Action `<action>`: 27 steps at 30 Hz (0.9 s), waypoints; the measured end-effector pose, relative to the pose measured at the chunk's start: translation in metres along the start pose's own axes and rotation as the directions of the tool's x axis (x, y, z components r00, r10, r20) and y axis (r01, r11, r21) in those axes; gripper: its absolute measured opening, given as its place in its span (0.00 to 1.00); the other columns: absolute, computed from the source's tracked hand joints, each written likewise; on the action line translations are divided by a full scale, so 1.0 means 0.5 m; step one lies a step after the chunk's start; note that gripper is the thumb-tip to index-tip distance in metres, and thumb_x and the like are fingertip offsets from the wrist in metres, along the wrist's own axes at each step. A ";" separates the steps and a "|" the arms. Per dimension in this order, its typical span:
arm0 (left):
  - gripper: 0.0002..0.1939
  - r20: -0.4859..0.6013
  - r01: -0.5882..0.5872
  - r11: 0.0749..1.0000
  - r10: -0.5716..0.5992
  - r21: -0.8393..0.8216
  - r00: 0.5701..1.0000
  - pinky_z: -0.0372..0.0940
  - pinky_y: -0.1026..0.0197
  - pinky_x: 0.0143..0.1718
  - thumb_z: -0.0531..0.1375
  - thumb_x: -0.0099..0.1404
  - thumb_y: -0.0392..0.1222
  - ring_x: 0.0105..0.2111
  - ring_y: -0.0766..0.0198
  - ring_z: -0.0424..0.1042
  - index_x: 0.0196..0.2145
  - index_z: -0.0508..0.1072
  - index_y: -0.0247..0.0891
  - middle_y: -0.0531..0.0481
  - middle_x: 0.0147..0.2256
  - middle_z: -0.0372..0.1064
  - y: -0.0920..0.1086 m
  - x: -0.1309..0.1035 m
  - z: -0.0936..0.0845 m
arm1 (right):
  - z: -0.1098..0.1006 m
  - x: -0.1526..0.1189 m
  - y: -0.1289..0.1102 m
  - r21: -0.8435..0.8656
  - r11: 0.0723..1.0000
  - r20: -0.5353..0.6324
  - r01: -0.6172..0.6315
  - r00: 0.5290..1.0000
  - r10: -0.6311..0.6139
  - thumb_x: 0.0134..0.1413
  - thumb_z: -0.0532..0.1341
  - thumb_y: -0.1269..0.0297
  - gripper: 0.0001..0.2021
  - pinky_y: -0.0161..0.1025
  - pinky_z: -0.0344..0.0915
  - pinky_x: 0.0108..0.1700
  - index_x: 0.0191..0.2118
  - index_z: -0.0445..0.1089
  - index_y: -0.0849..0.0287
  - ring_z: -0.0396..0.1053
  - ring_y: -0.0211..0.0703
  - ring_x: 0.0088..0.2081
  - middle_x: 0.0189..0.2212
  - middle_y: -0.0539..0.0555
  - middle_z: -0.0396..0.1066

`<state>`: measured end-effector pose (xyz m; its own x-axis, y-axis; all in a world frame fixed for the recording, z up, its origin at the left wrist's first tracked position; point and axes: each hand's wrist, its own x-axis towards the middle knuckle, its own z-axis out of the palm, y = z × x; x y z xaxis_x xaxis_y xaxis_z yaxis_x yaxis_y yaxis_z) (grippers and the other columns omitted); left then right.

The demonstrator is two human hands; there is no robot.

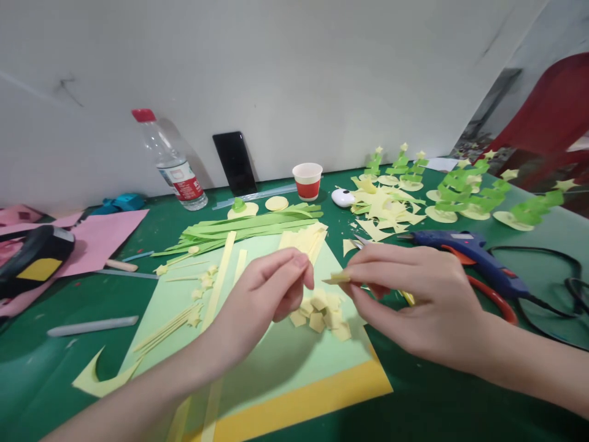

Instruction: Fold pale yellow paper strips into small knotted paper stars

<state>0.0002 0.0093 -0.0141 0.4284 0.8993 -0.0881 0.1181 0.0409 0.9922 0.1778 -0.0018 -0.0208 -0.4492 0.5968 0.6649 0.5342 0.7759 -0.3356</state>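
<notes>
My right hand (407, 288) pinches a small folded piece of pale yellow paper (339, 279) between thumb and fingers. Facing it, my left hand (276, 282) is closed with its thumb pressed on the curled forefinger; whatever it may hold is hidden. Below and between both hands lies a pile of small yellow paper pieces (322, 314) on a light green sheet (276, 380). Behind my left hand are pale yellow paper strips (306, 240) at the sheet's far edge. Small paper stars and thin strips (172, 325) rest on the sheet's left side.
A blue glue gun (473, 252) with a black cord and red-handled scissors (494, 301) lie right. Green paper strips (248, 227), a paper cup (308, 182), a phone (234, 162) and a bottle (177, 169) stand or lie behind. Star-topped green paper figures (469, 187) stand back right.
</notes>
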 end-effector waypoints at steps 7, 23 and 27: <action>0.06 -0.038 -0.343 0.872 0.378 0.349 0.925 0.63 0.68 0.24 0.56 0.57 0.33 0.24 0.68 0.67 0.26 0.73 0.38 0.53 0.27 0.71 0.003 -0.008 0.011 | -0.011 0.012 -0.017 0.217 0.935 0.234 -0.280 0.945 0.228 0.47 0.54 0.76 0.09 0.29 0.55 0.20 0.20 0.63 0.60 0.56 0.31 0.18 0.15 0.46 0.60; 0.08 -0.009 -0.223 0.856 0.256 0.467 0.967 0.64 0.68 0.27 0.61 0.57 0.39 0.23 0.68 0.69 0.22 0.74 0.39 0.56 0.23 0.72 0.004 -0.002 0.009 | -0.018 0.031 -0.009 0.253 0.775 0.446 -0.579 0.781 0.437 0.41 0.55 0.72 0.07 0.29 0.55 0.20 0.17 0.61 0.59 0.55 0.32 0.19 0.15 0.46 0.58; 0.07 -0.029 -0.152 0.896 0.180 0.416 0.983 0.65 0.66 0.25 0.61 0.56 0.39 0.23 0.67 0.69 0.22 0.75 0.38 0.54 0.22 0.73 0.008 -0.003 0.004 | -0.023 0.027 -0.006 0.265 0.782 0.435 -0.564 0.794 0.425 0.43 0.56 0.70 0.07 0.30 0.57 0.20 0.19 0.66 0.59 0.58 0.32 0.19 0.17 0.48 0.62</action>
<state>0.0020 0.0072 -0.0102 0.4170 0.9039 0.0950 0.4135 -0.2817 0.8659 0.1782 0.0016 -0.0033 -0.4412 0.8923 0.0953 0.4810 0.3248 -0.8144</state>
